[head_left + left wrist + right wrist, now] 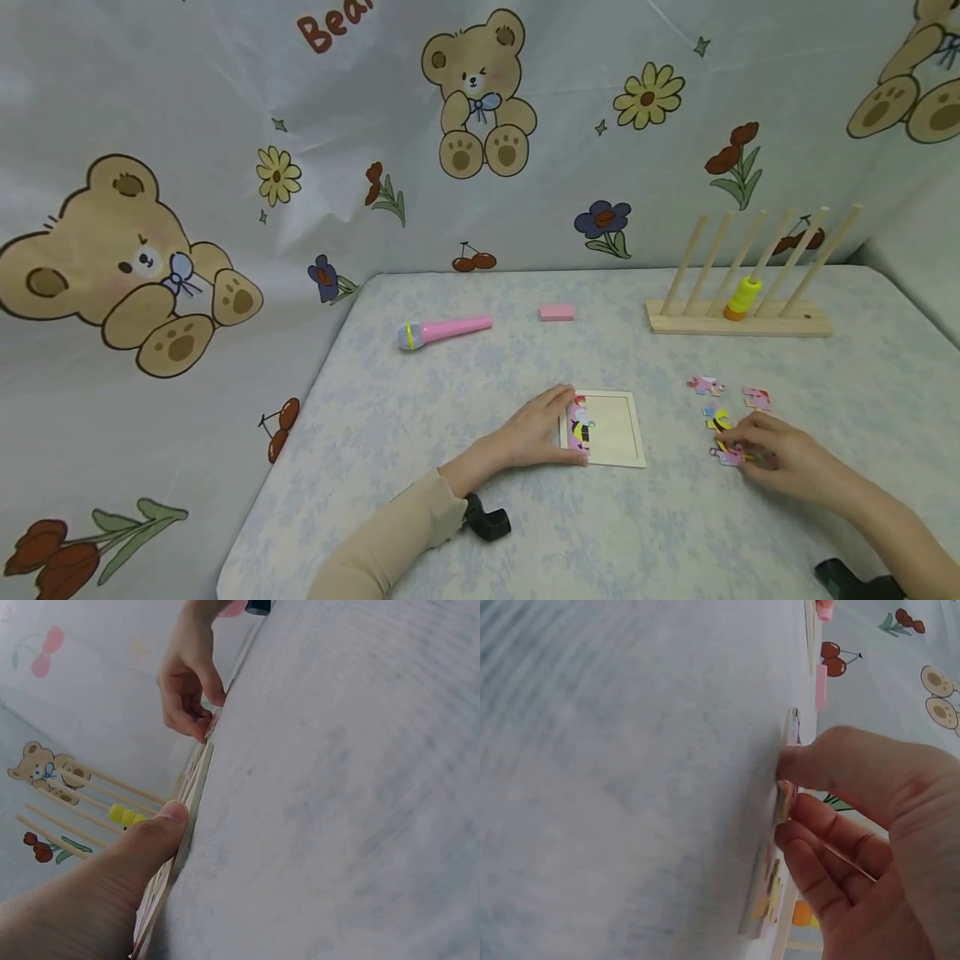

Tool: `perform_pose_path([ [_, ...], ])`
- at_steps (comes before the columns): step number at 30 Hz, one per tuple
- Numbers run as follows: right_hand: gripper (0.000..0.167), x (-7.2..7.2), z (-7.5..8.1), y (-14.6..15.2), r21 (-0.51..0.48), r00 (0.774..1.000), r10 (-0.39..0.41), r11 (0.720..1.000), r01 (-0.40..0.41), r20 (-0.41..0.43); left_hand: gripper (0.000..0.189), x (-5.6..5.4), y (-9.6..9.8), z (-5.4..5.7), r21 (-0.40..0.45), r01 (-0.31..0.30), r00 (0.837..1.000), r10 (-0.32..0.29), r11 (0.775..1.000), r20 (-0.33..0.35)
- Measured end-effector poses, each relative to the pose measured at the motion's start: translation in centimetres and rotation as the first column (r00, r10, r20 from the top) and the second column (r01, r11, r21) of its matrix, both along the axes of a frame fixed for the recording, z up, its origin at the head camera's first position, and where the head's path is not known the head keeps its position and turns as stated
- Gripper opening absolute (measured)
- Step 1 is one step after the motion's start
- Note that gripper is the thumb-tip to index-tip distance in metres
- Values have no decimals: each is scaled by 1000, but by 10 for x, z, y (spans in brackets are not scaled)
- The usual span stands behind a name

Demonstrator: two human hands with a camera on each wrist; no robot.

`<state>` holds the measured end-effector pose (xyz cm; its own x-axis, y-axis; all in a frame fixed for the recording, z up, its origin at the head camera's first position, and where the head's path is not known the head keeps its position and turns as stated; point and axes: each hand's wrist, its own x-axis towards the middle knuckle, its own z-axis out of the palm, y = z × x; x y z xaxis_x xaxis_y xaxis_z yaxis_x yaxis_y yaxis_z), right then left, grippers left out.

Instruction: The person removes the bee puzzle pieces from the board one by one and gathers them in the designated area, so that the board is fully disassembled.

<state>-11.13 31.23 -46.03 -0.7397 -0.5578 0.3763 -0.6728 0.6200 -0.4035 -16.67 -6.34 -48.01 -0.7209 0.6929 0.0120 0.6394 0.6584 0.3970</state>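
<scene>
My left hand point(536, 429) grips the left side of a shallow puzzle board point(618, 429), thumb at its near edge and fingers towards the far one. In the left wrist view the thumb point(161, 832) presses the board's rim. Pink pieces with a bee picture point(580, 427) lie along the board's left inside edge. To the right of the board, my right hand point(783, 460) pinches a pink and yellow puzzle piece point(727, 455) at the tabletop. A bee piece point(716, 417) and two pink pieces, one left point(707, 385) and one right point(757, 398), lie just beyond.
A wooden peg rack point(738, 323) with yellow and orange beads point(744, 298) on one peg stands at the back right. Further left lie a pink block point(557, 312) and a pink toy microphone point(446, 330). A bear-print cloth point(337, 108) hangs behind the table.
</scene>
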Motion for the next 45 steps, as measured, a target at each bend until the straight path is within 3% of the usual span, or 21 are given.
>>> perform_pose_path([
  [6, 48, -6, 20, -13, 74, 992, -121, 990, 118, 40, 104, 0, -2, -1, 5, -15, 1000, 15, 1000, 4],
  [9, 38, -12, 31, -34, 21, 984, -166, 986, 165, 64, 105, 0, -3, -1, 5, -18, 1000, 18, 1000, 5],
  [14, 26, -24, 36, -80, -71, 984, -105, 991, 117, 145, 103, 0, -2, 0, 24, -7, 1000, 6, 1000, 19],
  [20, 22, -41, 27, -134, -120, 963, -14, 992, 48, 270, 88, -3, -2, 0, 61, 11, 1000, -12, 998, 7],
  [25, 20, -49, 17, -162, -125, 942, -24, 990, 70, 335, 81, -4, -2, 0, 62, 34, 999, -32, 998, -34],
  [29, 20, -49, 10, -171, -128, 951, -40, 988, 84, 308, 82, -3, -4, 0, 61, 31, 999, -30, 998, -17],
  [33, 20, -48, 7, -177, -131, 977, -42, 989, 71, 210, 83, -3, -5, 0, 55, 18, 1000, -18, 998, -8],
  [37, 21, -48, 3, -181, -123, 989, -48, 990, 65, 138, 82, -3, -6, 0, 60, 17, 1000, -16, 998, -14],
  [45, 21, -48, 0, -182, -140, 986, -73, 986, 94, 152, 82, -2, -4, 0, 76, 26, 1000, -25, 997, -14],
])
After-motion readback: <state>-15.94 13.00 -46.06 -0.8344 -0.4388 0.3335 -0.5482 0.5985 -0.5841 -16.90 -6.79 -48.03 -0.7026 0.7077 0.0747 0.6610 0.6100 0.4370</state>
